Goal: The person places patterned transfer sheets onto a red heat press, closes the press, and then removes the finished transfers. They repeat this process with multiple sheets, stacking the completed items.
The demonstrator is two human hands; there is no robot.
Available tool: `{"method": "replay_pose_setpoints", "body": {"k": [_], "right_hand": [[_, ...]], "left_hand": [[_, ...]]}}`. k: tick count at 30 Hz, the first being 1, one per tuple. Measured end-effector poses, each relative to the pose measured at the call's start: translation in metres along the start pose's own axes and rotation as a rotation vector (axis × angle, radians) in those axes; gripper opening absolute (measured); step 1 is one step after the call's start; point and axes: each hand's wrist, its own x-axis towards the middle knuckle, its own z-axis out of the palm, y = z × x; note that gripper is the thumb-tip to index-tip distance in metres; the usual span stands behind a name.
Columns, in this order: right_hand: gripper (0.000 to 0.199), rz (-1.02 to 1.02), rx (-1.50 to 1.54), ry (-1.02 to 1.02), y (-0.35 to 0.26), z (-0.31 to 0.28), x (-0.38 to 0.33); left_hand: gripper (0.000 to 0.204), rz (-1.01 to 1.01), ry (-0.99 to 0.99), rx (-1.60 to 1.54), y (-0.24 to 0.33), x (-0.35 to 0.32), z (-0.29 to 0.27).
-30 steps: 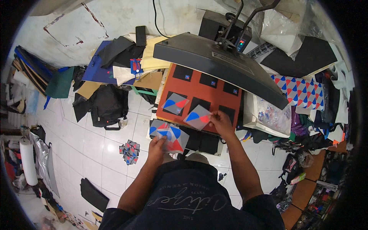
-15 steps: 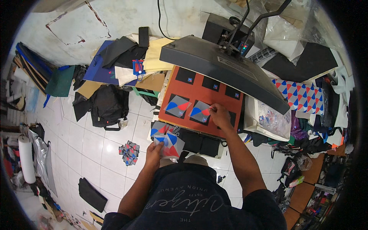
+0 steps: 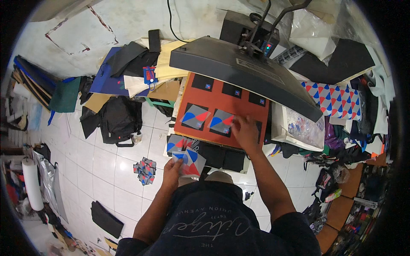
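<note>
- Left hand (image 3: 172,170): thumb and fingers clamped on a stack of clear films (image 3: 193,164) bearing blue and red shapes; stack fans out to the right of this hand.
- Right hand (image 3: 246,133): well apart from the left hand and farther forward; fingertips bent down at the right corner of a single film (image 3: 217,120). Whether they pinch it or merely touch it cannot be told.
- Said film lies over a black square, just left of the right hand.
- Second film (image 3: 195,117) lies over the neighbouring black square, ahead of the left hand.
- Third square (image 3: 259,128) of this row: partly hidden by the right hand.
- Patterned sheets (image 3: 176,143) lie just beyond the left hand; dark pieces (image 3: 232,161) lie between the hands, along the bed's near edge.
- Red-brown bed (image 3: 215,99), under and beyond the right hand, carries the squares; its far row of squares (image 3: 232,89) shows small blue marks.
- Patterned pile (image 3: 145,171): on the floor, left of the left hand.
- White box (image 3: 278,123) containing clear plastic: right of the right hand.
- Upper plate (image 3: 243,72): raised and tilted, beyond the right hand.
- Black backpack (image 3: 121,119): floor, well left of both hands.
- Red-blue patterned sheet (image 3: 335,101): far right of the right hand.
</note>
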Motion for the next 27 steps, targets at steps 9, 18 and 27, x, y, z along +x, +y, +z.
{"method": "replay_pose_setpoints", "body": {"k": [9,18,27], "right_hand": [[0.047,-0.003,0.025,0.054,-0.022,0.024,-0.024],[0.049,0.099,0.051,0.028,-0.025,0.031,-0.032],[0.049,0.134,0.064,-0.007,-0.027,0.031,-0.034]], "left_hand": [[0.020,-0.003,-0.040,0.104,0.010,-0.003,0.010],[0.015,-0.018,-0.008,0.115,0.010,-0.004,0.014],[0.016,0.017,-0.032,0.133,0.006,-0.001,0.010]]}}
